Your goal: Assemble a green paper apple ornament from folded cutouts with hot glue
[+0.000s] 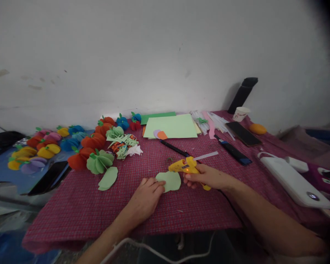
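Note:
My right hand (198, 178) is wrapped around a yellow glue gun (185, 165), with a clear glue stick (207, 156) jutting from its back and a small orange light glowing on its side. The nozzle points left, just above the top edge of a pale green paper cutout (170, 181). My left hand (148, 192) holds that cutout by its left edge against the cloth, thumb on top and fingers bent; the fingertips are partly hidden. Farther left, another pale green cutout (108, 179) rests beside a green paper pumpkin (99, 162).
Many coloured paper pumpkins (93, 141) crowd the left side, near paper scraps (123, 146). Behind are green sheets (172, 126), glue sticks (220, 123) and a black pen (174, 147). At right lie a cutter knife (233, 151), phone (243, 132), paper cup (240, 114) and white power bank (294, 179).

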Demonstrator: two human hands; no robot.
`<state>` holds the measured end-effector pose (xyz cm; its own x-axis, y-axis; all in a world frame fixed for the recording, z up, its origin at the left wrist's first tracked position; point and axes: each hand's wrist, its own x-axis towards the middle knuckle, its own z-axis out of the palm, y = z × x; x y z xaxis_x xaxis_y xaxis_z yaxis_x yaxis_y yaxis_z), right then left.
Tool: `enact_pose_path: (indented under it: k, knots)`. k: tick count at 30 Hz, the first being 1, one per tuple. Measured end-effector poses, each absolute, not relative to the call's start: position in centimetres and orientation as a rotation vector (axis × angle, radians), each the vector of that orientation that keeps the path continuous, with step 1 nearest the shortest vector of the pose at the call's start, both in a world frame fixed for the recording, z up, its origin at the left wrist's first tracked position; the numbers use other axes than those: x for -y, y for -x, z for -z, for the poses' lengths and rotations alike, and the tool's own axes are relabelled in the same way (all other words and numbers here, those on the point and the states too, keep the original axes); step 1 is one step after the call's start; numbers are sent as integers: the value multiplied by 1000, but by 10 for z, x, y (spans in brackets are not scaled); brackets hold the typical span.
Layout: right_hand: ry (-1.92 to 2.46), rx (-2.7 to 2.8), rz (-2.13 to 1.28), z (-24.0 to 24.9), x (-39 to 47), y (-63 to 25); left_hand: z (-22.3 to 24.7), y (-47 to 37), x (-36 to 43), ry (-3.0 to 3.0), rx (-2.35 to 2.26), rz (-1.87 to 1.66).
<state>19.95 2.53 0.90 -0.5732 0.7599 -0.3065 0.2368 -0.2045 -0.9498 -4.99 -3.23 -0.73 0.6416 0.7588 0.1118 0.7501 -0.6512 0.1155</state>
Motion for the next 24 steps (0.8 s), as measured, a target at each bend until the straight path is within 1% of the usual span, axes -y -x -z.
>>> enact_pose_path:
  k: [6,12,24]
  knots:
    - [1175,1717,-1808,-13,-23,-202,9,45,33,-2816,-1152,-184]
    - [1223,1715,-1809,-18,-21,-200,7,45,32,-2821,-1141,-147]
    - [1210,1789,-1802,-12,-23,-202,7,43,32,-2798,-1117,-176]
